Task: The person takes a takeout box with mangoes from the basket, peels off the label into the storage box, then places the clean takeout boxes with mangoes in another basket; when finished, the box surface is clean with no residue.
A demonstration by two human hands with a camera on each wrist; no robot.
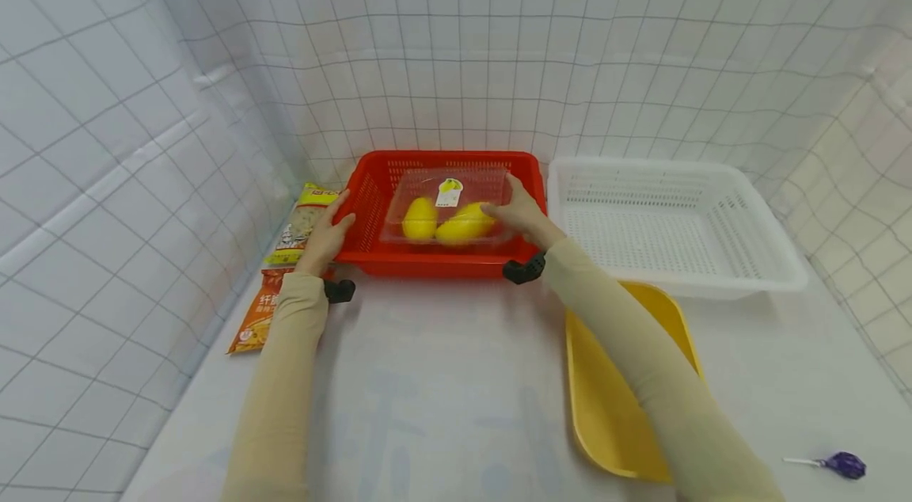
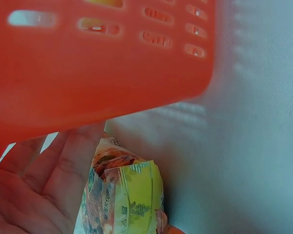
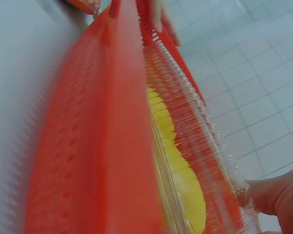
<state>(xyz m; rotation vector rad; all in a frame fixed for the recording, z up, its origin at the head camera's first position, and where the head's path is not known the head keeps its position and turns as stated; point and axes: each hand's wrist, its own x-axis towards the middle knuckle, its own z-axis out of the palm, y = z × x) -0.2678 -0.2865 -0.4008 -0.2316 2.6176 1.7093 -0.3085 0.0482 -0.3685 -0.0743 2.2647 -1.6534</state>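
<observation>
A clear plastic box (image 1: 492, 185) with a label and yellow oval fruits (image 1: 466, 225) inside lies tilted in a red basket (image 1: 427, 268). At its right end, my right hand (image 1: 527, 213) grips the box, thumb toward the near side. The right wrist view shows that thumb (image 3: 271, 195) against the box's clear corner. My left hand (image 1: 326, 237) is at the basket's left rim, fingers extended and touching it. From the left wrist, the palm (image 2: 44, 190) shows below the basket wall (image 2: 88, 83), which hides the fingertips.
Left of the basket lie a yellow-green food packet (image 1: 288, 237) and an orange packet (image 1: 256, 320). A white basket (image 1: 769, 249) stands at the right, with a yellow tray (image 1: 598, 407) partly under my right forearm. A purple lollipop (image 1: 844, 465) lies front right. Gridded cloth (image 1: 470, 35) hangs behind.
</observation>
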